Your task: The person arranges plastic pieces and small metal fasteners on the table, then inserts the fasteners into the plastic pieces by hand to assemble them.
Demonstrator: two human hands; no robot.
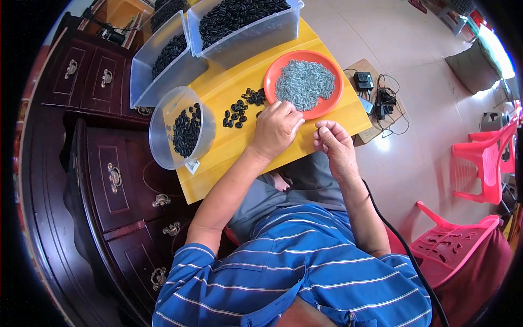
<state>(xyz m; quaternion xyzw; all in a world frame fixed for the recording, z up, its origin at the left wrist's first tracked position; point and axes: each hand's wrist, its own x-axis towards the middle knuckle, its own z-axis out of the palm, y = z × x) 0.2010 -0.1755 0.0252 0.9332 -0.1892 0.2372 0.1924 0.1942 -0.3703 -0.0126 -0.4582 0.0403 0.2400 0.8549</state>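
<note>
My left hand (277,129) is closed, its fingertips pinched together at the near rim of an orange-red plate (269,82). Whatever those fingers hold is hidden or too small to name. A heap of small, slender silver metal pieces (305,83) fills much of the plate. Just off the table's near edge, my right hand (336,144) pinches a small dark piece between thumb and fingers, probably one of the black parts. Loose small black oval parts (237,113) lie on the yellow table (218,144), left of my left hand.
A round clear tub (158,128) with black parts stands at the table's left. Behind it are two clear bins (143,90) (245,38) of black parts. Dark wooden drawers (117,174) flank the left side. Adapters and cables (384,101) and pink plastic chairs (479,158) are at right.
</note>
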